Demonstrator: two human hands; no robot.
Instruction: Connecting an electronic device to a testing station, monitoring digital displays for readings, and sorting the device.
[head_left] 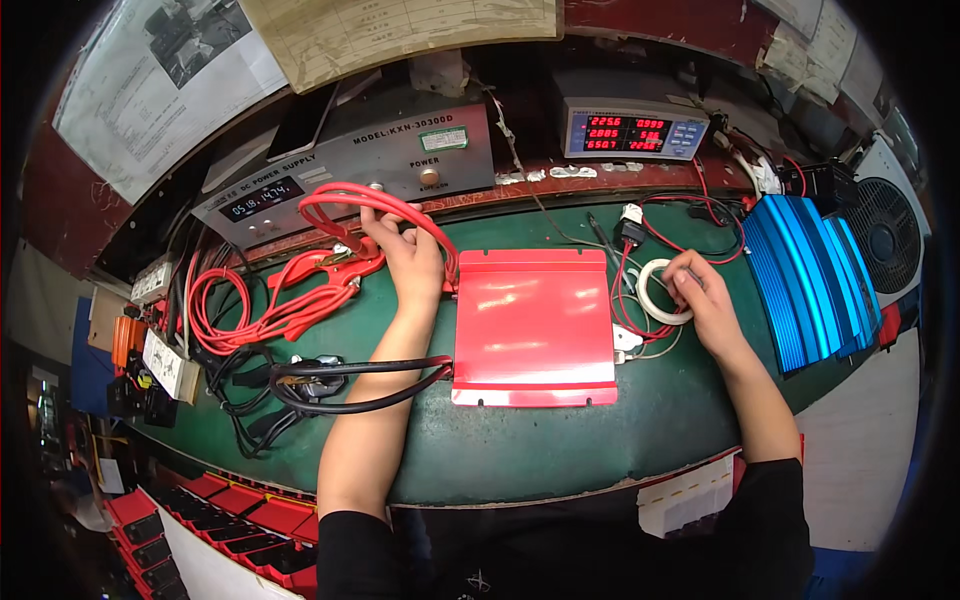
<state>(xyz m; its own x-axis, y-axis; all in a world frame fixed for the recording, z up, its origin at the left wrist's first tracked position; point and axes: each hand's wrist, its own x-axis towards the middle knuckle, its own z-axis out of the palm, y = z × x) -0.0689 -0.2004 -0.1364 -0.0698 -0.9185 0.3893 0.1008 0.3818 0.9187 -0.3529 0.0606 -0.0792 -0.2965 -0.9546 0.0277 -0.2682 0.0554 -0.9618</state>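
Note:
My left hand (pixel 408 258) reaches up to the front of the grey power supply (pixel 460 150), its fingers apart near a small knob (pixel 376 187). Thick red cables (pixel 385 200) loop over those fingers and partly hide them, so contact with the knob is unclear. Between my arms a flat red metal case (pixel 535 325) lies on the green bench mat, with red and black cables (pixel 340 402) leaving its left side. To its right, my right hand (pixel 703 300) is closed on a roll of white tape (pixel 646 290), which tilts above thin red wires.
Red clamps (pixel 325 290) and coiled cable lie at the left. A meter with lit red digits (pixel 635 130) stands at the back. Blue finned cases (pixel 800 285) and a fan (pixel 890 235) stand at the right. Red bins (pixel 275 518) sit below the front edge.

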